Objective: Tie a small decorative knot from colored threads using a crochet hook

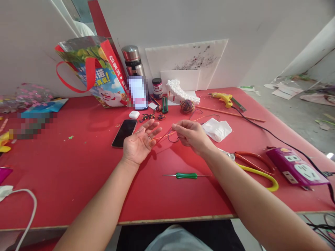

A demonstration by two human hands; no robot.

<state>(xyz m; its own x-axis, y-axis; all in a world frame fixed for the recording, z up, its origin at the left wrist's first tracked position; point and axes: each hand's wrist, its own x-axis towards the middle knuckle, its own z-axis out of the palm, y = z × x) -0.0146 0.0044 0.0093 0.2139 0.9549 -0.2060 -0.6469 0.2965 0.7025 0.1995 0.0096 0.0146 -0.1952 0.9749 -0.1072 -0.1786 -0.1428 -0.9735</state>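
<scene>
Thin strands of multicoloured yarn (pixel 166 134), orange and dark, stretch between my two hands above the red table. My left hand (pixel 142 141) is palm up with its fingers spread, and the strands reach its lower fingers; whether they loop round one is unclear. In my right hand (pixel 190 134) the thumb and index finger pinch a dark strand, with a small loop hanging below. Behind the hands sits the yarn ball (pixel 187 106), a loose strand trailing from it. Nearer to me lies a double-ended tool with a green handle (pixel 186 175), thin metal tips at both ends.
Around the hands are a black phone (pixel 125 133), a white earbud case (pixel 134 114) and a crumpled white tissue (pixel 217 129). Pliers with red and yellow handles (pixel 258 170) lie beside my right forearm, near a purple power strip (pixel 295 166). A corded yellow glue gun (pixel 222 99) rests further back.
</scene>
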